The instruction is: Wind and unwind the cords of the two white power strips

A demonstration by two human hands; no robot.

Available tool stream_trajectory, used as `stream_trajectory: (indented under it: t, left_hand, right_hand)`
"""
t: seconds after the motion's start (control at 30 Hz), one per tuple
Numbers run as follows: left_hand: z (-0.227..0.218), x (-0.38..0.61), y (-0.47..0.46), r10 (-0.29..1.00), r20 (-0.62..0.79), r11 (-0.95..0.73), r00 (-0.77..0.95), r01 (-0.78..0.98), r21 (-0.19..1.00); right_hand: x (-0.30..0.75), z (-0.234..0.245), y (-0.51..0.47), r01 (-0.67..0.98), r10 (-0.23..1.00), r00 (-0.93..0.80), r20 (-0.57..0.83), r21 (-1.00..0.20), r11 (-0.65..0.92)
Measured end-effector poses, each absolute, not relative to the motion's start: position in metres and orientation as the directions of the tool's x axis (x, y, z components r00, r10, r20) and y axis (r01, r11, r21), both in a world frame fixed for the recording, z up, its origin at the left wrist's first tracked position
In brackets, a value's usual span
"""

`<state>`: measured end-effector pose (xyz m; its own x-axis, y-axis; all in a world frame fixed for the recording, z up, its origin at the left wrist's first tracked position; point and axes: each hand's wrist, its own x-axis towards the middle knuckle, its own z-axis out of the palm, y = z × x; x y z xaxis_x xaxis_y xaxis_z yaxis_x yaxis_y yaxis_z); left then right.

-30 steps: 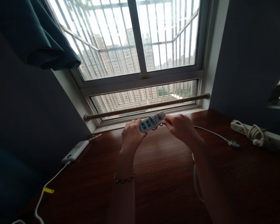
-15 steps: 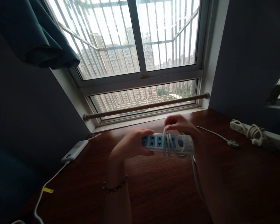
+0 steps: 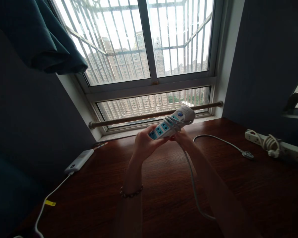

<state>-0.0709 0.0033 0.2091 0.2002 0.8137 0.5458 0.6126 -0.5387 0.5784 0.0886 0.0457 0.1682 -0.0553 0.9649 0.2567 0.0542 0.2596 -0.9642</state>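
Observation:
A white power strip (image 3: 167, 127) with blue sockets and a blue switch is held up above the brown table, tilted with its switch end high and to the right. Several turns of its grey-white cord (image 3: 172, 123) wrap around the body. My left hand (image 3: 146, 142) grips the lower left end, thumb on the near edge. Below the strip, my right hand (image 3: 182, 138) is closed on the cord, its fingertips partly hidden behind the strip. From there the loose cord drops to the table, and its plug (image 3: 247, 154) lies at the right.
Another white power strip (image 3: 288, 148) with its cord wound up lies at the table's right edge. A white power bank (image 3: 79, 162) with a cable attached sits at the left. Behind the table (image 3: 164, 191) are a window and a horizontal rail (image 3: 129, 118).
The power strip has swung from nearly level to tilted, its switch end rising. My right hand has gone from above the strip to beneath it with the cord. My left hand has moved slightly right.

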Motion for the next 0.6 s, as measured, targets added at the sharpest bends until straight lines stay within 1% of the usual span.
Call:
stream_trajectory:
  t: [0.03,0.07,0.1,0.13,0.17,0.2,0.27,0.3,0.33,0.37,0.4,0.43,0.47,0.5,0.53,0.57,0.6]
  left_hand:
    - [0.208,-0.068,0.004,0.806,0.58,-0.489,0.117,0.685,0.541]
    - [0.208,-0.066,0.005,0.789,0.613,-0.425,0.036,0.753,0.503]
    - [0.207,-0.065,0.006,0.767,0.641,-0.359,-0.033,0.806,0.472]
    - [0.206,-0.064,0.007,0.746,0.66,-0.295,-0.091,0.843,0.45]
    - [0.206,-0.064,0.009,0.729,0.671,-0.239,-0.137,0.867,0.437]
    - [0.205,-0.065,0.01,0.717,0.675,-0.193,-0.172,0.883,0.429]
    - [0.203,-0.068,0.014,0.698,0.682,-0.121,-0.22,0.902,0.415]
    - [0.202,-0.07,0.016,0.687,0.689,-0.095,-0.232,0.911,0.402]
    - [0.201,-0.072,0.018,0.675,0.699,-0.075,-0.235,0.921,0.382]
    - [0.2,-0.074,0.02,0.664,0.71,-0.059,-0.235,0.93,0.363]
    - [0.2,-0.077,0.021,0.658,0.715,-0.045,-0.237,0.935,0.351]
    - [0.199,-0.079,0.022,0.658,0.714,-0.037,-0.241,0.936,0.35]
    - [0.2,-0.08,0.022,0.662,0.707,-0.035,-0.249,0.932,0.361]
    - [0.2,-0.082,0.021,0.67,0.695,-0.039,-0.26,0.923,0.383]
    - [0.201,-0.082,0.021,0.678,0.683,-0.049,-0.271,0.911,0.41]
    - [0.202,-0.083,0.02,0.682,0.674,-0.06,-0.283,0.898,0.437]
    - [0.204,-0.083,0.018,0.682,0.67,-0.07,-0.292,0.886,0.458]
  right_hand:
    - [0.087,0.167,0.046,0.208,0.974,-0.024,0.227,-0.951,0.227]
    - [0.086,0.166,0.046,0.366,0.975,0.008,0.222,-0.908,0.204]
    - [0.085,0.165,0.045,0.502,0.975,0.02,0.22,-0.846,0.181]
    - [0.085,0.163,0.043,0.603,0.982,0.001,0.19,-0.783,0.152]
    - [0.084,0.163,0.04,0.67,0.992,-0.048,0.116,-0.733,0.118]
    - [0.084,0.163,0.037,0.708,0.993,-0.117,-0.001,-0.701,0.083]
    - [0.083,0.165,0.03,0.726,0.93,-0.268,-0.25,-0.687,0.024]
    - [0.083,0.168,0.026,0.719,0.892,-0.324,-0.314,-0.695,0.016]
    - [0.084,0.171,0.022,0.71,0.876,-0.359,-0.322,-0.703,0.032]
    - [0.085,0.175,0.018,0.706,0.886,-0.371,-0.28,-0.705,0.073]
    - [0.087,0.179,0.015,0.707,0.914,-0.358,-0.192,-0.695,0.131]
    - [0.088,0.182,0.012,0.719,0.943,-0.324,-0.076,-0.668,0.193]
    - [0.089,0.184,0.01,0.735,0.958,-0.285,0.039,-0.633,0.244]
    - [0.089,0.186,0.009,0.753,0.961,-0.249,0.122,-0.599,0.272]
    - [0.088,0.186,0.009,0.77,0.962,-0.224,0.158,-0.576,0.274]
    - [0.086,0.185,0.009,0.78,0.965,-0.211,0.153,-0.569,0.261]
    - [0.082,0.182,0.009,0.78,0.969,-0.22,0.113,-0.576,0.244]
